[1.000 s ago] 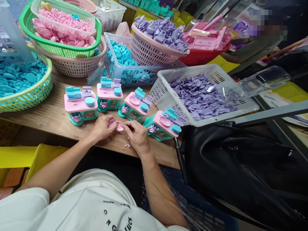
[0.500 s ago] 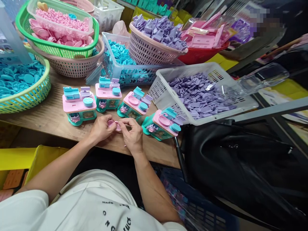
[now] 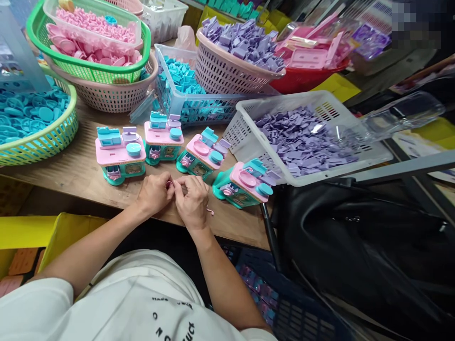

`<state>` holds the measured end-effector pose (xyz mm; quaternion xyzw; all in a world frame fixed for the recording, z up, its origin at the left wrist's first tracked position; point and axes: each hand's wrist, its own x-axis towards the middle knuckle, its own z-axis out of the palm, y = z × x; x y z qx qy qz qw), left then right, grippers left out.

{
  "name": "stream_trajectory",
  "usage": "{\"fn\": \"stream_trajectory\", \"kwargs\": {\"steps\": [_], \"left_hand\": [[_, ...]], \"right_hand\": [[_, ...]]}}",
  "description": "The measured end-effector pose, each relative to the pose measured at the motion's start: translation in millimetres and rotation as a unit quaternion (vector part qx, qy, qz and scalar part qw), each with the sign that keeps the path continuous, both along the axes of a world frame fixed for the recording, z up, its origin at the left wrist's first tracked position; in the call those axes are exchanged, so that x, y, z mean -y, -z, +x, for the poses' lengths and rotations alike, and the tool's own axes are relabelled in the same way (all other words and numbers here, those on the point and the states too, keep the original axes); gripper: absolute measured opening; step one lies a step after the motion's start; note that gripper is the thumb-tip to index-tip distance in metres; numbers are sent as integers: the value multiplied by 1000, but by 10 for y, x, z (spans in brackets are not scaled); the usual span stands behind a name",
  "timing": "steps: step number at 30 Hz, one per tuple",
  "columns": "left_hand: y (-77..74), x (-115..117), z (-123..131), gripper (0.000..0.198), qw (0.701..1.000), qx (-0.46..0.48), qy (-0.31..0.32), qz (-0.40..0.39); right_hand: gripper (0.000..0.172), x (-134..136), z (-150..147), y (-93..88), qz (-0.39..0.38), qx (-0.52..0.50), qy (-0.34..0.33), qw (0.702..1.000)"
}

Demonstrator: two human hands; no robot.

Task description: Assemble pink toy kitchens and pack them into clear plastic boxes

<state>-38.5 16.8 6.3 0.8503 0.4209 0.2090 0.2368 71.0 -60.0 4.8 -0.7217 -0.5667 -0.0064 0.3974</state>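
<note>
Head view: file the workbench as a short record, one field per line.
Left hand: fingers closed on a pink part, mostly hidden
Right hand: fingertips at the same part; grip unclear
Toy counters: four, upright on the table; only the two on the right show a pink basin
Loose piece: small, pink, on the table beside the right hand
White basket: holds many purple parts

A toy workshop: baskets (image 3: 223, 71) of plastic parts (image 3: 302, 142) on a bench (image 3: 236, 222)
</note>
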Motion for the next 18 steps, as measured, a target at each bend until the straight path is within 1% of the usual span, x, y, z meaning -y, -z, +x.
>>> {"fn": "stream_trajectory", "kwargs": {"steps": [3,5,7,9,12,14,15,16,18], "left_hand": [[17,-1,7,14,1000,-15,-2,19],[14,-13,10,15,1000,-7,-14,8],[1,-24,15,17,999,15,-29,-21],[-14,-34,17,19,996,48,-49,-56],[-23,-54,7,23,985,108,-81,-103],[-19,-77,-12,25,970,168,-88,-151],[-16,-90,-24,25,958,206,-85,-182],[-15,-103,-36,27,941,247,-78,-217],[-18,-128,-56,35,898,331,-57,-285]], "right_hand": [[23,-56,-22,22,-10,2,20,1000],[24,-85,7,28,-13,-22,16,1000],[22,-84,53,22,-2,-54,-13,998],[18,-47,90,6,32,-67,-43,996],[17,46,102,-23,69,-24,-89,993],[17,92,98,-36,58,28,-118,991],[18,99,100,-41,48,56,-125,989],[18,94,108,-49,36,85,-125,988],[15,45,142,-80,19,131,-119,984]]}}
